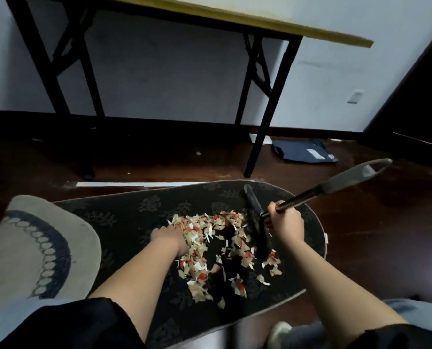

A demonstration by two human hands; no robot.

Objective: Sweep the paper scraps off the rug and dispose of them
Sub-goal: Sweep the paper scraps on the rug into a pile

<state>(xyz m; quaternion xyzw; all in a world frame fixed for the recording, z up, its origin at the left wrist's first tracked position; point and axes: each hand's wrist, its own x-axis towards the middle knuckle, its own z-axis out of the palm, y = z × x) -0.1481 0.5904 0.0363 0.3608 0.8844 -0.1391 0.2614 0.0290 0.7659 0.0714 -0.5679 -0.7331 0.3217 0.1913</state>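
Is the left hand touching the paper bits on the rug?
Touching. The head view shows the left hand flat on the dark rug, its fingers buried in the edge of the paper scraps.

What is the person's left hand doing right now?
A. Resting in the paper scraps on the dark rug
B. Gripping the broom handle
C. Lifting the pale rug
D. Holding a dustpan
A: the left hand lies flat against the heap of paper scraps on the dark rug, while the right hand grips the broom.
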